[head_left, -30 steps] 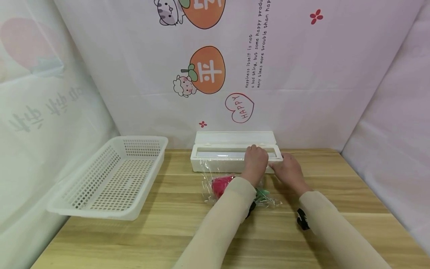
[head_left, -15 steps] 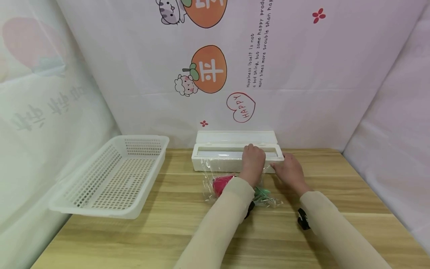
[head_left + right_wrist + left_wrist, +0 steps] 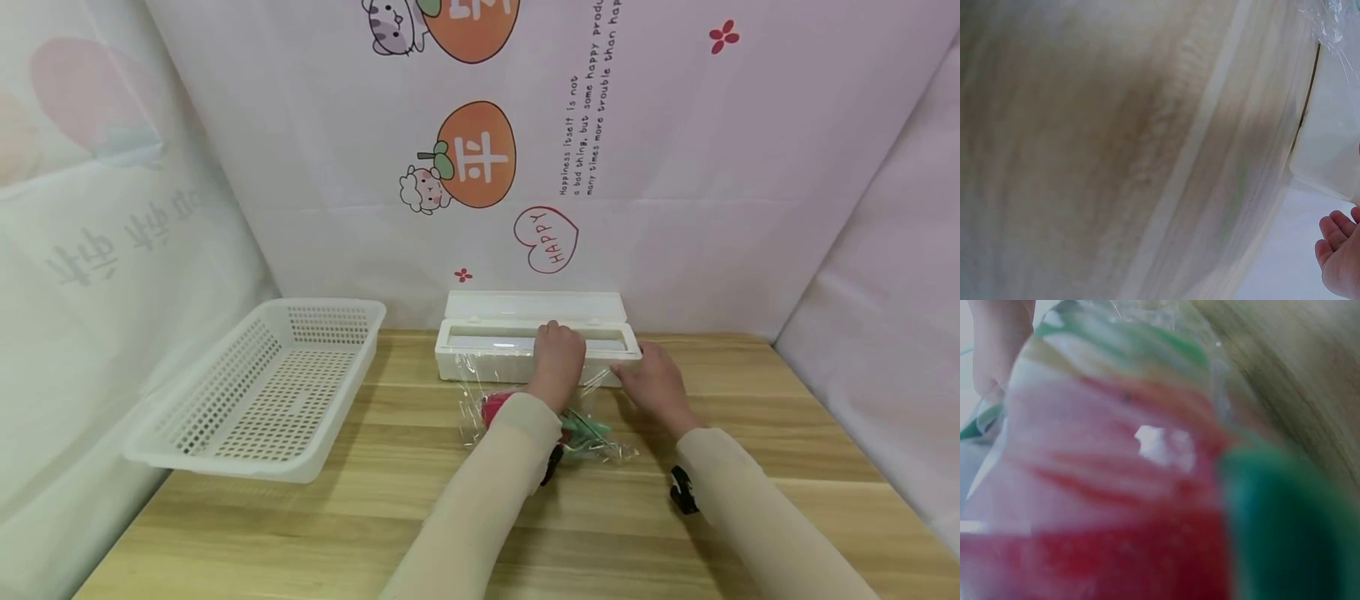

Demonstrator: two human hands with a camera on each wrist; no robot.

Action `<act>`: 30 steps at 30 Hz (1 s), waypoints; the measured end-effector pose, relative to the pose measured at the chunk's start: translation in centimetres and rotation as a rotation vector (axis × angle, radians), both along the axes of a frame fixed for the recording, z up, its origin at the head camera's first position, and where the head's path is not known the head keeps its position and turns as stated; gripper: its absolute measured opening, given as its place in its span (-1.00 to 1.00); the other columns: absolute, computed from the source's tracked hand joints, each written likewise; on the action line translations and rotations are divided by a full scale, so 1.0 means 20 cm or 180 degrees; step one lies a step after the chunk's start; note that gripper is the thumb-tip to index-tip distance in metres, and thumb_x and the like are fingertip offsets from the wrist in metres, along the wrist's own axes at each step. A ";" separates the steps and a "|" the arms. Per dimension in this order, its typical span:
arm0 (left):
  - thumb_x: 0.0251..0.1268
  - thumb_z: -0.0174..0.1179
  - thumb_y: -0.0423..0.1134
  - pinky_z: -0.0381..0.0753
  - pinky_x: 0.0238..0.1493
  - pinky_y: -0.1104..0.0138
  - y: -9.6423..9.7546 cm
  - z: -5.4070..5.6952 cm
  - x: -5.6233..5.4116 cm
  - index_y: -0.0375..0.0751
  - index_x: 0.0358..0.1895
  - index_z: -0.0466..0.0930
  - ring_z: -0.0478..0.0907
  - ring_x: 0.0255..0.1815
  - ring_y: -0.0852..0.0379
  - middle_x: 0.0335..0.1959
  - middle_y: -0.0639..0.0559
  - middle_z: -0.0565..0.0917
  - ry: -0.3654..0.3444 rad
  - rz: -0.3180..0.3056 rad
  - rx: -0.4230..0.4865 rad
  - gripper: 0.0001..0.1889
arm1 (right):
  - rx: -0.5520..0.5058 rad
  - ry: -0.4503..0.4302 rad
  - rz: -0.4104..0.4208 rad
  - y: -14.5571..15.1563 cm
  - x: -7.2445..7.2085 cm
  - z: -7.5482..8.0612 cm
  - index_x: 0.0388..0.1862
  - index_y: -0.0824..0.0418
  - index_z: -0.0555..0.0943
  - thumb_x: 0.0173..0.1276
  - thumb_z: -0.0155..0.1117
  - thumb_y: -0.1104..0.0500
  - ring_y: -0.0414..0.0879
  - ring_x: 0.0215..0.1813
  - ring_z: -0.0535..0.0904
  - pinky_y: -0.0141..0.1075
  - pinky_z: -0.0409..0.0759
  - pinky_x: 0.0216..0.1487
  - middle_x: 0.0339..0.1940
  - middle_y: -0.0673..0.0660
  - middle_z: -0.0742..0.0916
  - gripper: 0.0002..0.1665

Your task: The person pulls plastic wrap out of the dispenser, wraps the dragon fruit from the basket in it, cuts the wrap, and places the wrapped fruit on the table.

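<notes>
A white cling film dispenser stands at the back of the table, its lid raised. My left hand has curled fingers over the dispenser's front rim, right of its middle; what lies under the fingers is hidden. At the right end, my right hand grips the dispenser, thumb at the front. Clear film hangs from the front and lies over a red thing with green leaf-like parts. My left sleeve partly covers it. Close up in the left wrist view, the red thing looks blurred through shiny film.
A white perforated plastic basket stands left on the wooden table. A printed cloth rises right behind the dispenser, with more cloth at both sides. Black straps show at the wrists.
My left hand has slid left along the dispenser's front rim. My right hand keeps its grip on the right end. The head view has shifted slightly.
</notes>
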State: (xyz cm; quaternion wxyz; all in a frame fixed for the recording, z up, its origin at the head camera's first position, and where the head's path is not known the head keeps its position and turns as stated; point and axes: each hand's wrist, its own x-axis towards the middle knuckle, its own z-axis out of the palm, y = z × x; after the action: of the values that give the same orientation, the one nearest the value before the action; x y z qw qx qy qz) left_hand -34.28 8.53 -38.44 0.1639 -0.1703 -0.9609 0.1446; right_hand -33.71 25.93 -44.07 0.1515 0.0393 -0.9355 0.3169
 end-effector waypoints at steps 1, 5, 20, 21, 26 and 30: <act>0.50 -0.01 -0.19 0.42 -0.03 0.32 0.00 0.00 0.00 0.07 -0.15 0.68 0.43 -0.15 0.16 -0.22 0.17 0.63 -0.0010 0.0000 0.0012 -0.77 | -0.0007 -0.0007 -0.0007 0.00 0.00 0.00 0.28 0.53 0.33 0.36 0.26 0.03 0.42 0.18 0.39 0.24 0.32 0.20 0.13 0.52 0.49 -0.26; 0.50 -0.02 -0.20 0.41 -0.02 0.32 0.00 0.00 0.00 0.08 -0.14 0.68 0.43 -0.14 0.16 -0.21 0.17 0.64 -0.0053 0.0016 0.0039 -0.77 | -0.0029 -0.0042 -0.0046 0.00 0.01 0.00 0.31 0.54 0.29 0.37 0.26 0.02 0.43 0.19 0.37 0.24 0.31 0.21 0.15 0.53 0.46 -0.23; 0.51 -0.03 -0.21 0.41 -0.09 0.33 -0.06 0.01 0.00 0.09 -0.16 0.69 0.42 -0.19 0.17 -0.23 0.18 0.64 -0.0031 0.0201 -0.0039 -0.75 | -0.0036 -0.0012 -0.0008 -0.02 0.01 0.02 0.29 0.54 0.32 0.36 0.27 0.04 0.42 0.16 0.40 0.25 0.34 0.18 0.11 0.52 0.49 -0.26; 0.51 -0.02 -0.22 0.42 -0.08 0.33 -0.07 0.02 0.00 0.10 -0.16 0.69 0.42 -0.19 0.17 -0.23 0.18 0.64 -0.0047 0.0230 -0.0054 -0.76 | -0.0022 0.0004 -0.0020 -0.02 0.01 0.02 0.28 0.55 0.32 0.36 0.27 0.04 0.42 0.16 0.40 0.26 0.34 0.17 0.11 0.53 0.49 -0.26; 0.49 0.01 -0.22 0.42 -0.05 0.32 -0.12 0.02 -0.01 0.10 -0.13 0.68 0.42 -0.16 0.15 -0.19 0.18 0.64 -0.0179 0.0251 -0.0001 -0.78 | -0.0025 -0.0001 -0.0051 0.00 0.00 0.01 0.29 0.54 0.31 0.36 0.27 0.02 0.44 0.17 0.38 0.27 0.32 0.19 0.14 0.53 0.48 -0.24; 0.46 0.03 -0.23 0.42 -0.10 0.31 -0.15 0.00 -0.01 0.09 -0.14 0.70 0.43 -0.16 0.15 -0.19 0.18 0.65 -0.0107 0.0220 0.0098 -0.78 | -0.0081 -0.0065 -0.0048 0.00 0.00 0.00 0.31 0.54 0.29 0.36 0.26 0.02 0.45 0.19 0.36 0.27 0.30 0.21 0.16 0.53 0.46 -0.23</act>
State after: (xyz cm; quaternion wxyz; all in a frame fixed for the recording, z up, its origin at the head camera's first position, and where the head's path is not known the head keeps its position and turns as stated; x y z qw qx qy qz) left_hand -34.54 5.55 -38.37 0.1451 -0.1369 -0.9709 0.1325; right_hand -33.63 25.91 -44.09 0.1448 0.0271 -0.9331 0.3280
